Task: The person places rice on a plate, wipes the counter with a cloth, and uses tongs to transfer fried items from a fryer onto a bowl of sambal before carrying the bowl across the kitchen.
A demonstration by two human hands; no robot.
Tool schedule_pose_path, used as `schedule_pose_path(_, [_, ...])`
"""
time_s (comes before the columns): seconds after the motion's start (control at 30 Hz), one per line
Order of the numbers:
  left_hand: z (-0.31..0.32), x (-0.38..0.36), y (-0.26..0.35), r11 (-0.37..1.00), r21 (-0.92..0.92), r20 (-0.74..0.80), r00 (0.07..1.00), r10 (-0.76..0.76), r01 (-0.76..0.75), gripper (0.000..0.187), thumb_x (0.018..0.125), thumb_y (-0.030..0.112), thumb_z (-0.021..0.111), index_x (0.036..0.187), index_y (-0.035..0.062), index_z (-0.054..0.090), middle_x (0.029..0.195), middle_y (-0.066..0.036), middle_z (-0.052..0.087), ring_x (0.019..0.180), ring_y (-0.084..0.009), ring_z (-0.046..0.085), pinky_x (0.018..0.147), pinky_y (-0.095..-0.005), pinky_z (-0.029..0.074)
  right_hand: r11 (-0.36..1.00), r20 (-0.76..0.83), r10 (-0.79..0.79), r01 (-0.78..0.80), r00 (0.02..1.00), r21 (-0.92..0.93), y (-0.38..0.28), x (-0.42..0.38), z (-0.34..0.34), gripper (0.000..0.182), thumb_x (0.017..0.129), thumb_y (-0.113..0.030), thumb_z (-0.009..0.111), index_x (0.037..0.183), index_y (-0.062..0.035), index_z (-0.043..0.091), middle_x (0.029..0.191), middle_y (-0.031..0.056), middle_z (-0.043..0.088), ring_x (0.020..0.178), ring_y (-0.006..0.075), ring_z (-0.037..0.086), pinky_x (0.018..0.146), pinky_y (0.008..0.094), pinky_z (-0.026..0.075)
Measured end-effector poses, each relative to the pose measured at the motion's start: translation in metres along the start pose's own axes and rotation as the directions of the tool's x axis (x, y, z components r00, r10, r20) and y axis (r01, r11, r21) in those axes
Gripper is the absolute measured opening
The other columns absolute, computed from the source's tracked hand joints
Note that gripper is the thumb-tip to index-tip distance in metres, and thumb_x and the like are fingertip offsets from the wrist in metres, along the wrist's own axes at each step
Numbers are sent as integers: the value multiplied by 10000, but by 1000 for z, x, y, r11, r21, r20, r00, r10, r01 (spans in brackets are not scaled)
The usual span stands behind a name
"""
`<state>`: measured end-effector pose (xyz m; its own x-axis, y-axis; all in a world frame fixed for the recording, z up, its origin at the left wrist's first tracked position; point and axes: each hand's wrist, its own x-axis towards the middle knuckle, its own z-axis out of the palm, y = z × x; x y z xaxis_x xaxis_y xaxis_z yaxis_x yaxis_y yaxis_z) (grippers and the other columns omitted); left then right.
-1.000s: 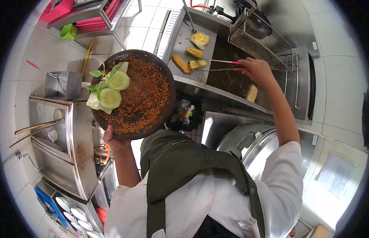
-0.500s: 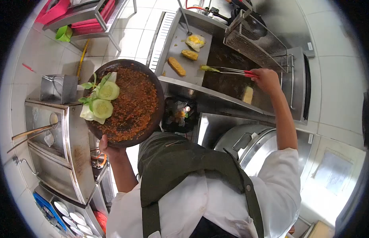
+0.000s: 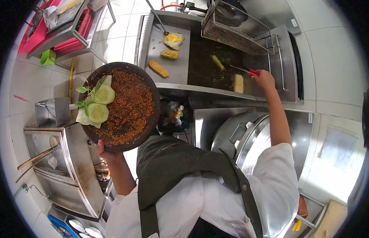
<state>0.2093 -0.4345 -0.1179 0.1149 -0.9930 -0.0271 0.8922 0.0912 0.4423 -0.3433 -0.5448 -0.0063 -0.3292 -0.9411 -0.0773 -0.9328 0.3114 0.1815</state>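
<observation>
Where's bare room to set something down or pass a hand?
Set down: the gray plate, lower right, bordered by the longer browned piece, the shorter one and the dark pan.
Pass: probably above the dark pan, between the plate and the yellow-green piece.
Crowded: the plate's top, with egg and utensil, and the pan's right, with tongs, pale block and basket.

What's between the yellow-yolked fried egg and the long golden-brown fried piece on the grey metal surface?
One shorter golden-yellow fried piece lies between them; the head view shows it.
</observation>
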Motion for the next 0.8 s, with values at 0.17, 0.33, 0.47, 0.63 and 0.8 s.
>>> schedule_pose_path(0.17, [7, 1, -3, 999, 16, 42, 998, -49, 49, 607, 704, 307, 501, 1209, 18, 331, 1172, -161, 425, 1035, -317, 450, 848, -461, 392, 978, 130, 209, -206, 969, -39, 24, -27, -29, 365, 663, -338, 643, 868, -38, 612, 868, 162, 599, 843, 303, 571, 702, 381, 450])
schedule_pose_path(0.33, [8, 0, -6, 1000, 19, -47, 999, -22, 22, 602, 708, 320, 495, 1204, 17, 340, 1155, -162, 439, 1020, -315, 462, 839, -459, 399, 940, 212, 336, -314, 918, -132, 11, -35, -9, 427, 686, -390, 617, 883, -10, 606, 922, 172, 586, 893, 297, 560, 732, 374, 449])
schedule_pose_path(0.47, [5, -1, -4, 1000, 6, 29, 999, -25, 25, 600, 709, 321, 496, 1205, 22, 340, 1155, -157, 440, 1020, -315, 462, 835, -462, 401, 933, 236, 357, -333, 904, -137, -11, -28, 28, 410, 710, -390, 598, 910, -32, 603, 968, 157, 577, 924, 282, 551, 762, 364, 445])
schedule_pose_path(0.63, [3, -11, -1, 999, -44, 78, 997, -11, 14, 571, 720, 278, 493, 1206, 23, 337, 1160, -159, 438, 1015, -319, 465, 827, -470, 403, 939, 210, 335, -308, 919, -151, -19, -17, 59, 342, 724, -351, 583, 877, -46, 610, 943, 145, 588, 894, 290, 563, 735, 368, 457])
schedule_pose_path(0.8, [1, -19, 4, 1000, 3, 2, 1000, 10, -10, 572, 725, 274, 498, 1211, 22, 329, 1162, -165, 433, 1016, -325, 462, 825, -472, 403, 929, 153, 343, -311, 927, -201, -8, -24, 28, 303, 711, -311, 599, 855, -44, 615, 897, 148, 599, 852, 295, 577, 691, 371, 473])
